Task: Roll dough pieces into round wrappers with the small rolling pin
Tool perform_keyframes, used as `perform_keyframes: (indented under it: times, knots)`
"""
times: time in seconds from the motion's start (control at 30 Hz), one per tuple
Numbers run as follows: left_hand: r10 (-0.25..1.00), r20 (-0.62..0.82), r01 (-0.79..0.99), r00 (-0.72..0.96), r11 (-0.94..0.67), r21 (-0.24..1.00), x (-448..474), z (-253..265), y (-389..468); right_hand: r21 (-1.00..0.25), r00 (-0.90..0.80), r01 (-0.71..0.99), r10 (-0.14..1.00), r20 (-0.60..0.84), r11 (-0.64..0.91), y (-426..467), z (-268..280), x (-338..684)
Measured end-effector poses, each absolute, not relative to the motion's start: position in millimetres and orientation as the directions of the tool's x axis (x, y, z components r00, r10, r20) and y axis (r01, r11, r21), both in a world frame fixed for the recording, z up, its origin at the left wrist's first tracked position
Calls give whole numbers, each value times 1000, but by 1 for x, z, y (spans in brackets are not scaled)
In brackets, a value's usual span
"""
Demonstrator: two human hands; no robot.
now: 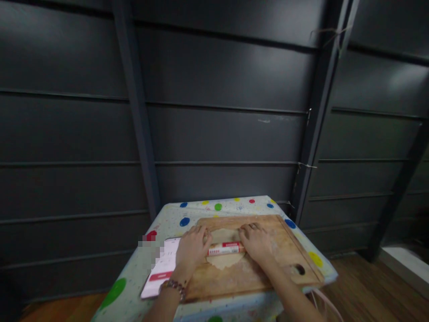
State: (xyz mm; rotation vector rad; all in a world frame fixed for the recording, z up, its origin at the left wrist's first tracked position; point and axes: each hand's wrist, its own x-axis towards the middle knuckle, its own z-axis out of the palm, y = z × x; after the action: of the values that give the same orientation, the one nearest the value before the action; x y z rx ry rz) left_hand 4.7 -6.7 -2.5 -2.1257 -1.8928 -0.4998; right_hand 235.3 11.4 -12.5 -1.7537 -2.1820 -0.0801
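Observation:
A rolling pin [224,249] with a red and white label lies level across a thin, flattened sheet of dough [221,263]. My left hand [193,243] is closed over the pin's left end, a beaded bracelet on its wrist. Over the right end, my right hand [256,240] is curled with its fingers forward, and a ring shows on one finger. Both hands hide the ends of the pin. Dough shows in front of and behind the pin, with an uneven edge. Under it all is a wooden cutting board [281,273] with pale smears on its surface.
A large phone or tablet [164,264] with a lit screen lies left of the board, partly behind my left forearm. The table has a white cloth [197,210] with coloured dots. A dark panelled wall [221,138] stands behind it. The board's handle hole [298,269] is at right.

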Motion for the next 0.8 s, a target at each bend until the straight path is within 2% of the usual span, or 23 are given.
perform_keyframes:
  times: [0.33, 0.53, 0.8]
  knots:
    - [875, 461, 985, 151, -171, 1, 4, -16, -22, -161, -200, 949, 914, 353, 270, -10, -12, 236]
    - [868, 470, 982, 160, -187, 10, 4, -22, -24, -149, -228, 942, 901, 369, 300, -18, -10, 235]
    - [894, 426, 979, 139, -188, 75, 4, -18, -29, -211, -181, 937, 903, 389, 279, -21, -13, 235]
